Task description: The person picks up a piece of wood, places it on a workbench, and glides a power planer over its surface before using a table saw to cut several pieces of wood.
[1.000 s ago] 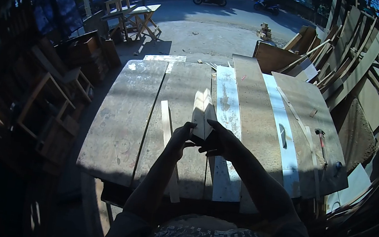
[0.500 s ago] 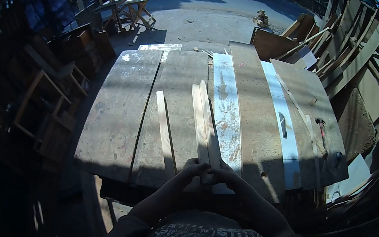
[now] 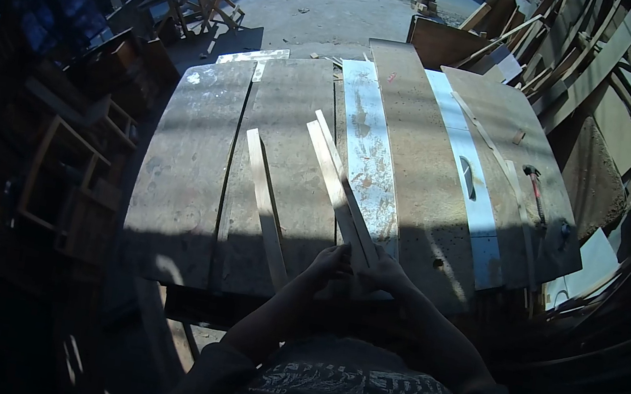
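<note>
Two pale wooden strips (image 3: 333, 169) lie together above the plank table, pointing away from me, their far ends slightly staggered. My left hand (image 3: 330, 263) is closed at the left side of their near end. On the right side of the same end, my right hand (image 3: 384, 274) is closed around the strips. Shadow and the hands hide the near tips and the exact finger positions. A separate single wooden strip (image 3: 265, 198) rests on the table to the left, its near end close to my left forearm.
The table (image 3: 183, 153) is made of wide boards with gaps. At its right lie a hammer (image 3: 535, 193), a thin long strip (image 3: 487, 137) and a dark curved object (image 3: 468, 177). Scrap boards (image 3: 577, 81) lean at right; wooden frames (image 3: 63, 167) stand at left.
The strips have turned between my hands, showing a narrower profile with their far ends more staggered. Both hands sit slightly higher in view, and the whole scene has shifted up and left.
</note>
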A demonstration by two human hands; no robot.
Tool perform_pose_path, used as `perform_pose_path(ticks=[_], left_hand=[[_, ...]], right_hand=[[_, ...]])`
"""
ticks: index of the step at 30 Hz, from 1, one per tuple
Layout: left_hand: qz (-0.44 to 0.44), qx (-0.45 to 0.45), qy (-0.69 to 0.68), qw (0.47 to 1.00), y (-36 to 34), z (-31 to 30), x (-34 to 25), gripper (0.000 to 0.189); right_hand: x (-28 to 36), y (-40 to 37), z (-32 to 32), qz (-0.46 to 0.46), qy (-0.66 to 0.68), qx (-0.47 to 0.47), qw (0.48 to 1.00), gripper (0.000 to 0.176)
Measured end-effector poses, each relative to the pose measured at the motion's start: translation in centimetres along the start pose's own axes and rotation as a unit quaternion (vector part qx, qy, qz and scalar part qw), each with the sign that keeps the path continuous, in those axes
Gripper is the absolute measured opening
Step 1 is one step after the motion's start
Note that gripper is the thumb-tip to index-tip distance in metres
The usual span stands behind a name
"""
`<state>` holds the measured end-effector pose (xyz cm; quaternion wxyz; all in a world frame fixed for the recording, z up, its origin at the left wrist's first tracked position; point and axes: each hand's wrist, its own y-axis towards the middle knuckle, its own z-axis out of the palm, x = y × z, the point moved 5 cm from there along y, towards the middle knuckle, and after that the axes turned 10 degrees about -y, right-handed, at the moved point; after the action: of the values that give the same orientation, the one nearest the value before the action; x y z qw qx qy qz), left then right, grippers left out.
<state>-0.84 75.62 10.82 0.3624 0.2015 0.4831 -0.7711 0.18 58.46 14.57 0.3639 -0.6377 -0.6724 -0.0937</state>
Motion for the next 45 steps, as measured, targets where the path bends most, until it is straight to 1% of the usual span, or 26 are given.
perform_pose_path(ticks=[3, 5, 6, 8, 9, 10, 11, 14, 15, 17, 18, 20, 21, 23, 25, 26, 30, 31, 33, 34, 36, 37, 38, 40, 41, 45], left_hand=[[0.031, 0.012, -0.017, 0.999, 2.2, -0.4, 0.3, 0.041], [0.054, 0.020, -0.047, 0.997, 3.4, -0.4, -0.4, 0.038], [0.051, 0.023, -0.046, 0.997, 3.4, 0.3, -1.0, 0.038], [0.093, -0.054, -0.045, 0.993, 3.2, 1.2, -2.0, 0.036], [0.079, -0.038, -0.033, 0.996, 3.1, 2.2, -1.8, 0.036], [0.073, -0.030, -0.029, 0.996, 2.8, 3.3, -1.2, 0.036], [0.082, -0.016, -0.007, 0.996, 2.2, 4.6, -0.5, 0.035], [0.074, 0.025, 0.034, 0.996, 2.3, 9.2, 2.3, 0.030], [0.080, 0.059, 0.068, 0.993, 2.6, 11.2, 3.7, 0.029], [0.095, 0.116, 0.114, 0.982, 2.1, 15.9, 6.1, 0.028], [0.092, 0.120, 0.116, 0.982, 2.5, 17.7, 7.7, 0.028], [0.096, 0.195, 0.189, 0.958, 3.2, 22.0, 10.9, 0.035], [0.097, 0.197, 0.188, 0.957, 3.4, 23.8, 12.4, 0.035], [0.141, 0.227, 0.302, 0.915, 3.0, 27.6, 15.1, 0.042], [0.130, 0.230, 0.345, 0.901, 2.9, 30.2, 16.9, 0.048], [0.117, 0.234, 0.388, 0.884, 2.9, 31.6, 17.9, 0.054], [0.090, 0.213, 0.397, 0.888, 3.1, 34.8, 20.8, 0.051], [0.049, 0.231, 0.332, 0.913, 4.3, 34.9, 22.7, 0.043], [0.042, 0.233, 0.291, 0.927, 0.7, 37.2, 20.7, 0.041], [0.038, 0.234, 0.239, 0.942, -0.5, 38.1, 19.7, 0.039], [-0.023, 0.233, 0.129, 0.964, -0.3, 38.4, 20.1, 0.035], [-0.046, 0.247, 0.131, 0.959, -0.9, 38.7, 20.1, 0.029], [-0.050, 0.249, 0.135, 0.958, -1.5, 39.1, 20.1, 0.029], [-0.016, 0.268, 0.165, 0.949, -2.6, 40.0, 19.9, 0.034], [-0.030, 0.263, 0.147, 0.953, -3.2, 40.3, 19.9, 0.038], [-0.038, 0.262, 0.140, 0.954, -3.7, 40.5, 19.9, 0.037]], right_hand=[[-0.5, -1.7, -0.8, -0.015, -0.036, 0.048, 0.998, 0.078], [-0.4, -4.3, -1.9, 0.034, 0.218, 0.143, 0.965, 0.077], [-1.4, -5.0, -2.0, 0.037, 0.219, 0.141, 0.965, 0.077], [-2.9, -7.3, -2.5, -0.080, 0.376, 0.120, 0.915, 0.076], [-4.0, -8.3, -2.7, -0.074, 0.379, 0.112, 0.916, 0.076], [-5.3, -9.4, -3.3, -0.066, 0.235, 0.055, 0.968, 0.076], [-6.9, -10.9, -3.8, -0.051, 0.086, -0.002, 0.995, 0.077], [-16.9, -14.1, -1.7, -0.063, 0.127, -0.093, 0.986, 0.075], [-16.0, -16.0, -3.4, -0.053, 0.128, -0.097, 0.986, 0.075], [-12.0, -20.2, -8.5, 0.100, 0.099, -0.087, 0.986, 0.071], [-14.1, -21.3, -7.9, 0.104, 0.100, -0.090, 0.985, 0.071], [-19.1, -24.8, -7.0, 0.061, 0.044, -0.212, 0.974, 0.069], [-21.1, -26.5, -6.9, 0.101, 0.103, -0.200, 0.969, 0.066], [-24.6, -29.5, -7.2, 0.108, 0.082, -0.220, 0.966, 0.063], [-28.0, -31.4, -8.1, 0.112, 0.066, -0.242, 0.961, 0.061], [-29.0, -32.2, -8.7, 0.119, 0.106, -0.236, 0.959, 0.060], [-34.8, -33.7, -9.1, 0.139, 0.214, -0.203, 0.945, 0.058], [-35.9, -33.8, -9.5, 0.139, 0.223, -0.205, 0.943, 0.058], [-36.7, -33.8, -9.5, 0.143, 0.397, -0.080, 0.903, 0.056], [-37.5, -33.9, -9.6, 0.150, 0.405, -0.081, 0.898, 0.056], [-38.7, -33.6, -8.4, 0.158, 0.570, -0.009, 0.806, 0.054], [-38.0, -33.9, -8.8, 0.091, 0.626, 0.023, 0.774, 0.055], [-39.0, -33.7, -8.4, 0.092, 0.630, 0.019, 0.771, 0.055], [-39.4, -33.0, -6.5, 0.047, 0.808, 0.148, 0.568, 0.056], [-38.6, -33.0, -6.9, 0.026, 0.831, 0.188, 0.523, 0.061], [-38.2, -33.2, -6.9, 0.008, 0.837, 0.211, 0.505, 0.065]])
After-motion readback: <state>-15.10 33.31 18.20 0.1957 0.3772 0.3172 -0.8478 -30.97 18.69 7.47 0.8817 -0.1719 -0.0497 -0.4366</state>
